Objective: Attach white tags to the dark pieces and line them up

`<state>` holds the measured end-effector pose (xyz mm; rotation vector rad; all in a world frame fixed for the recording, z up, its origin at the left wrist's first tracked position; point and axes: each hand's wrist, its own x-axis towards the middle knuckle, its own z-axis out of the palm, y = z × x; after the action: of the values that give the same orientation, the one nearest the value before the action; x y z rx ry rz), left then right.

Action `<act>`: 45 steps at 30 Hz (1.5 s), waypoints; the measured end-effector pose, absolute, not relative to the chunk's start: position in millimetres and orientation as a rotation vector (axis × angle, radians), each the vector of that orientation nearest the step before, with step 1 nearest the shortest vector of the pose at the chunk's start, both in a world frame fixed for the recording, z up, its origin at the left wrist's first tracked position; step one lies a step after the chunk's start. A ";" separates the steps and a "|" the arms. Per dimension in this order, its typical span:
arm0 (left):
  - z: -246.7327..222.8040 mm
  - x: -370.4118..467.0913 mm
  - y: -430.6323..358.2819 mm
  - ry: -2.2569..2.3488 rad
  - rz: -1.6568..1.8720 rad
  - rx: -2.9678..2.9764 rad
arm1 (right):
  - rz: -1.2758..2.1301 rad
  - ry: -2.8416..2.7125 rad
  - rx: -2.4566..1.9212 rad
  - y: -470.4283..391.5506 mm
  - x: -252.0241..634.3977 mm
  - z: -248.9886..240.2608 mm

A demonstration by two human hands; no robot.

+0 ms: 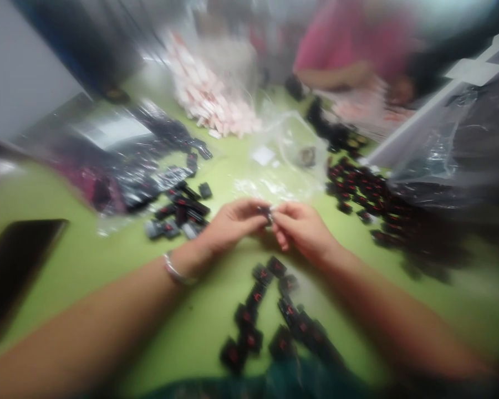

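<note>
Over the middle of the green table, my left hand (237,220) pinches a small dark part (266,213) between thumb and fingers. The fingertips of my right hand (297,221) are closed against the same part from the other side. Something shiny shows at its end, too small and blurred to make out. Below my hands, several black blocks with red marks (246,317) lie in two slanting rows toward me. To the left of my left hand is a loose pile of black and grey pieces (183,206).
A dark flat phone-like slab (20,266) lies far left. Clear plastic bags (125,144) with dark pieces are beyond it. A heap of pale pink pieces (212,100) and a clear bag (289,144) lie ahead. More black-and-red pieces (366,194) spread right; a person in pink (353,44) sits opposite.
</note>
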<state>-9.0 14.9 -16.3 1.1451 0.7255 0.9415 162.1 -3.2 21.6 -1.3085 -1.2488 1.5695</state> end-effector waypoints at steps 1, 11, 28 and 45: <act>-16.2 -8.8 14.6 0.729 0.940 1.160 | 1.569 -1.254 -1.306 -2.9 162.2 20.2; -18.6 -8.7 8.9 0.737 0.964 1.407 | 1.273 -1.578 -1.467 -1.5 164.0 24.0; -15.3 -8.2 12.6 0.684 0.974 1.133 | 1.532 -1.272 -1.316 -4.1 162.6 25.8; -12.8 -9.4 10.1 0.720 0.966 1.228 | 1.413 -1.394 -1.392 -8.2 161.0 30.2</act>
<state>-9.4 10.1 -12.8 1.2279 0.7196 0.9655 161.0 -8.2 30.2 -1.3918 -1.3936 1.4133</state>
